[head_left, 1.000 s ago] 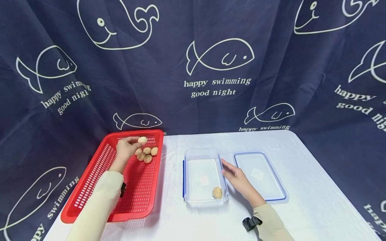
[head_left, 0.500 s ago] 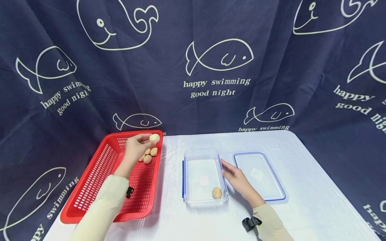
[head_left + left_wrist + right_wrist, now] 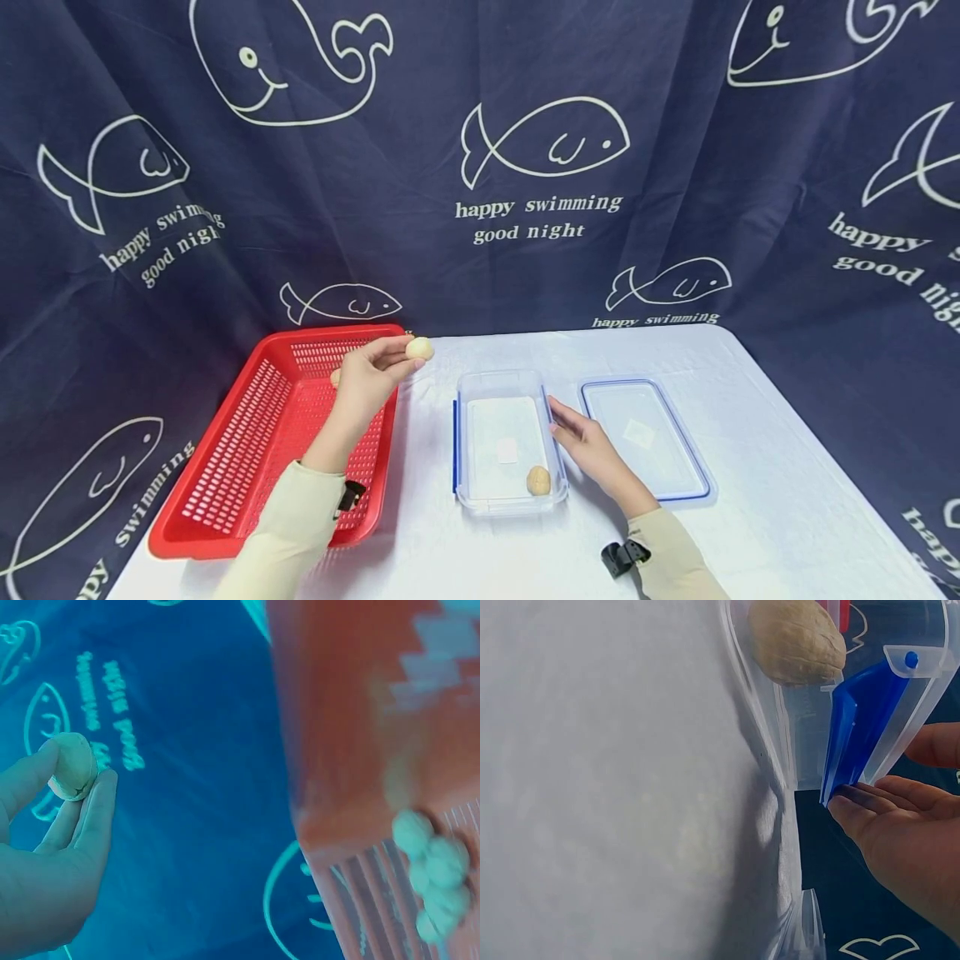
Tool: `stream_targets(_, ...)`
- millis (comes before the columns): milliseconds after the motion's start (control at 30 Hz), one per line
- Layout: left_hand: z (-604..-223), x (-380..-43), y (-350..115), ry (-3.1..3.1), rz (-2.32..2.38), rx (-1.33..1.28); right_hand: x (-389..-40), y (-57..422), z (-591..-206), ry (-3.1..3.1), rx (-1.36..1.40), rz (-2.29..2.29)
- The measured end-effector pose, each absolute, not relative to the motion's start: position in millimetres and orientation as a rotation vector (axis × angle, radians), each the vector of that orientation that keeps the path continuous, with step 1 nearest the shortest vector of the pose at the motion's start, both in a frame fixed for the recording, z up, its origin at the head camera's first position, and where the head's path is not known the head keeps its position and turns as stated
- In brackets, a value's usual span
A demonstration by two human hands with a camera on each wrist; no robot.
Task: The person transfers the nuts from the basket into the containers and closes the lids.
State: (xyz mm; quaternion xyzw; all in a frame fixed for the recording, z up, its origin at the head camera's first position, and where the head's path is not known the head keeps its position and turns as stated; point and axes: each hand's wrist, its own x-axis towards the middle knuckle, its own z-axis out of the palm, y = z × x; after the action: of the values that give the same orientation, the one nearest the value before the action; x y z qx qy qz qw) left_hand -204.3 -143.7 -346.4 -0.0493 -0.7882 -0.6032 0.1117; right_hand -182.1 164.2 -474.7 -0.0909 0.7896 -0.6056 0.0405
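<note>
In the head view my left hand (image 3: 367, 379) pinches a pale walnut (image 3: 420, 349) between thumb and fingertips, just beyond the right rim of the red basket (image 3: 161, 533). The same held walnut (image 3: 73, 766) shows in the left wrist view, where several more walnuts (image 3: 446, 862) lie in the basket. My hand hides most of those from the head camera. My right hand (image 3: 590, 446) touches the right wall of a clear plastic box (image 3: 512, 504), its fingers extended at the blue latch (image 3: 862, 724). One walnut (image 3: 538, 481) sits in the box's near right corner.
A clear lid (image 3: 648, 437) with a blue seal lies flat on the white tablecloth (image 3: 517, 558), right of the box. Another blue latch (image 3: 455, 446) hangs along the box's left side. A dark blue curtain (image 3: 420, 250) printed with fish stands behind the table.
Holding the walnut, my left hand has moved rightward from above the basket's other walnuts to past its right rim. The right hand and box have stayed in place.
</note>
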Motion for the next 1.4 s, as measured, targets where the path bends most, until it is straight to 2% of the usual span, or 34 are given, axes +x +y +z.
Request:
stream_targets(267, -337.1, -183.6, -121.5, -2.190, -1.911, -0.281, -183.2, 164.3, -476.4, 2.429, -0.281, -1.848)
stream_targets(833, -337.3, -158.9, -76.5, -2.140, -1.950, -0.310, -184.1, 164.2, -476.5, 2.410, -0.267, -1.839)
stream_targets(1400, -377.7, -163.0, -35.7, -2.213, -1.967, -0.393, -184.6, 164.6, -476.2, 2.411, -0.292, -1.845)
